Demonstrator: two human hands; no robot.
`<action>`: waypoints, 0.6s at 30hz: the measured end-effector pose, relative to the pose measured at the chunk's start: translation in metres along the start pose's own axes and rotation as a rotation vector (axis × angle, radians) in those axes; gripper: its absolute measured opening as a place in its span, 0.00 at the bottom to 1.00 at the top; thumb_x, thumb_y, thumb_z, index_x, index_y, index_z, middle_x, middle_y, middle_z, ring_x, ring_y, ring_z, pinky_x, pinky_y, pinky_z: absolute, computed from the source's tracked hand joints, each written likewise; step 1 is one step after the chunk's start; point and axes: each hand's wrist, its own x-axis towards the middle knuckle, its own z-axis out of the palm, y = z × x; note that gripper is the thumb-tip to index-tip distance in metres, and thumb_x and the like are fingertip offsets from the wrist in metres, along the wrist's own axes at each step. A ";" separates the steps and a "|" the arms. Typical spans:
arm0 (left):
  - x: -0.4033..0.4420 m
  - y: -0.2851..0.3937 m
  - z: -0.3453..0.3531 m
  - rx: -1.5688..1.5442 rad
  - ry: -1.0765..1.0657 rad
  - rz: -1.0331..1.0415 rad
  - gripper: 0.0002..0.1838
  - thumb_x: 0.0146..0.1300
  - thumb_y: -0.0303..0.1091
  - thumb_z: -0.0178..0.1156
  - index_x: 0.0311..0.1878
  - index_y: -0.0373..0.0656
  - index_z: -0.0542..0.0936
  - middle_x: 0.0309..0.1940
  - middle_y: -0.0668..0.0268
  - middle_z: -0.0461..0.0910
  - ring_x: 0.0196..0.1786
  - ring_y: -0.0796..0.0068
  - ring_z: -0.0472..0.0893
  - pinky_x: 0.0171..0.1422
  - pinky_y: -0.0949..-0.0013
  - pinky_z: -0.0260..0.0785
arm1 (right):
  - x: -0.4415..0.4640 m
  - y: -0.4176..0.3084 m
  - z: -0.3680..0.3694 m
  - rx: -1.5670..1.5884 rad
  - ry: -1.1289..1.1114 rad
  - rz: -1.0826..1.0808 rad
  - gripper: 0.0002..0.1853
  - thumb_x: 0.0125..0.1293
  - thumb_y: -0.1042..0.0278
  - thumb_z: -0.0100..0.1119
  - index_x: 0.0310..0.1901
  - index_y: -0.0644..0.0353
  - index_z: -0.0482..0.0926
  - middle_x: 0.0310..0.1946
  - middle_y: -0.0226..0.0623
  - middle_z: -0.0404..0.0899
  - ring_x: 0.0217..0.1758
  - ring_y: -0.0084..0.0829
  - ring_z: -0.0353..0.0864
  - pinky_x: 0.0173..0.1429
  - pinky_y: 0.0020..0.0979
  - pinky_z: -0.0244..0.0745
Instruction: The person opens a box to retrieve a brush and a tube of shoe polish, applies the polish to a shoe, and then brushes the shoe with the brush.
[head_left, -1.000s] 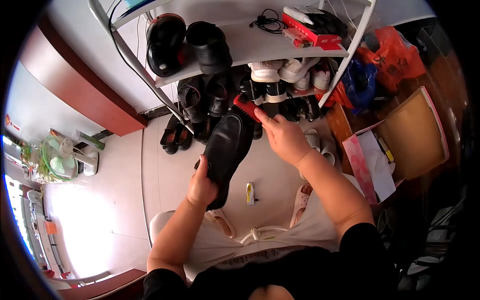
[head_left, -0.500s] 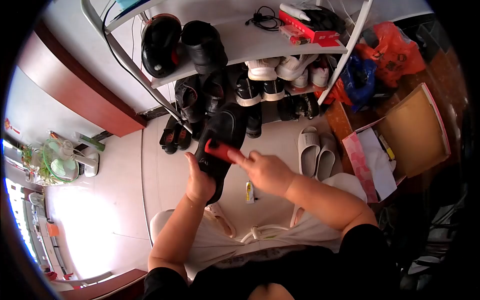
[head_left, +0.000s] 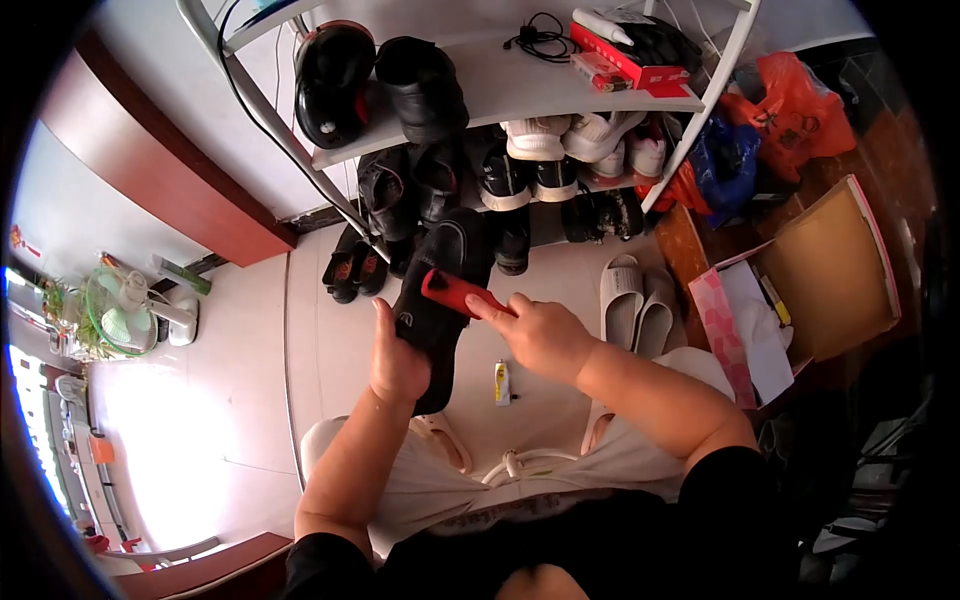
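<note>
My left hand (head_left: 398,362) grips the lower left side of a black shoe (head_left: 452,250), thumb pointing up along its edge. The shoe is held up in front of me with its toe end away from me. In my right hand (head_left: 542,338) is a red brush (head_left: 462,294), its dark end against or just over the middle of the shoe. Whether bristles touch the shoe I cannot tell. Below the hands, a small yellow and white tube (head_left: 502,383) lies on the floor between my feet.
A shoe rack (head_left: 510,80) with several pairs stands ahead. Grey slippers (head_left: 622,290) are on the floor to the right, near an open cardboard box (head_left: 835,270) with paper inside. Plastic bags (head_left: 800,115) lie behind it. A fan (head_left: 125,310) stands at the left.
The brush and my right hand have shifted slightly to the right over the shoe. My left hand still holds the shoe in nearly the same place. The view has moved a little.
</note>
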 end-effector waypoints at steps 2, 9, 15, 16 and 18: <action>-0.002 0.001 -0.001 0.035 0.002 -0.001 0.36 0.64 0.61 0.37 0.62 0.39 0.63 0.59 0.58 0.67 0.60 0.60 0.68 0.65 0.61 0.57 | 0.009 0.022 -0.006 -0.098 0.060 0.145 0.31 0.54 0.75 0.52 0.62 0.45 0.62 0.23 0.38 0.68 0.19 0.39 0.72 0.23 0.37 0.71; 0.003 -0.006 -0.014 -0.036 -0.047 -0.009 0.30 0.67 0.52 0.40 0.63 0.38 0.61 0.61 0.57 0.64 0.63 0.66 0.65 0.68 0.67 0.53 | 0.007 0.017 -0.003 0.042 0.063 0.153 0.28 0.55 0.74 0.52 0.60 0.48 0.64 0.24 0.40 0.69 0.23 0.42 0.74 0.26 0.39 0.71; -0.002 -0.013 -0.012 0.810 -0.049 0.177 0.27 0.58 0.32 0.53 0.61 0.36 0.62 0.58 0.61 0.67 0.60 0.67 0.66 0.65 0.70 0.53 | 0.022 0.042 -0.015 0.088 0.391 0.299 0.25 0.59 0.73 0.51 0.59 0.49 0.66 0.25 0.42 0.72 0.25 0.43 0.73 0.28 0.39 0.70; -0.004 -0.014 -0.013 0.971 -0.061 0.176 0.29 0.54 0.28 0.56 0.61 0.36 0.62 0.57 0.61 0.67 0.59 0.67 0.66 0.64 0.71 0.53 | 0.021 0.034 -0.011 0.093 0.328 0.281 0.26 0.58 0.74 0.51 0.60 0.48 0.65 0.25 0.42 0.72 0.25 0.42 0.74 0.29 0.38 0.70; 0.001 -0.017 -0.019 1.104 -0.087 0.229 0.28 0.52 0.27 0.57 0.59 0.36 0.65 0.54 0.59 0.68 0.56 0.66 0.67 0.61 0.71 0.56 | 0.014 0.013 -0.004 0.095 0.263 0.263 0.27 0.58 0.75 0.50 0.60 0.48 0.65 0.25 0.42 0.72 0.25 0.42 0.74 0.30 0.37 0.71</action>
